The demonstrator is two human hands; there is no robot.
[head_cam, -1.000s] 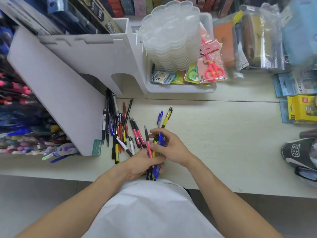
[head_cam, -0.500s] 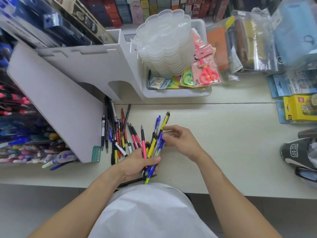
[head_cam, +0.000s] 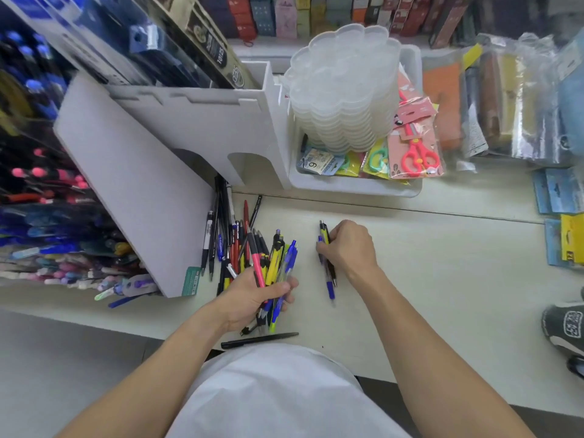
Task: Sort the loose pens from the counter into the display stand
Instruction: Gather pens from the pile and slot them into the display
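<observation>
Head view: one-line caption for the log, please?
Left hand grips a bundle of pens while right hand holds two pens apart on the counter.

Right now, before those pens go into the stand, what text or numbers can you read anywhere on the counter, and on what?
"9": on the blue card packet in the white tray.
"10125", less certain: on the dark box leaning over the white stand.
Characters on the grey shoe: too blurred.
Green tag on the stand, pen barrels, yellow packet: print too small.
</observation>
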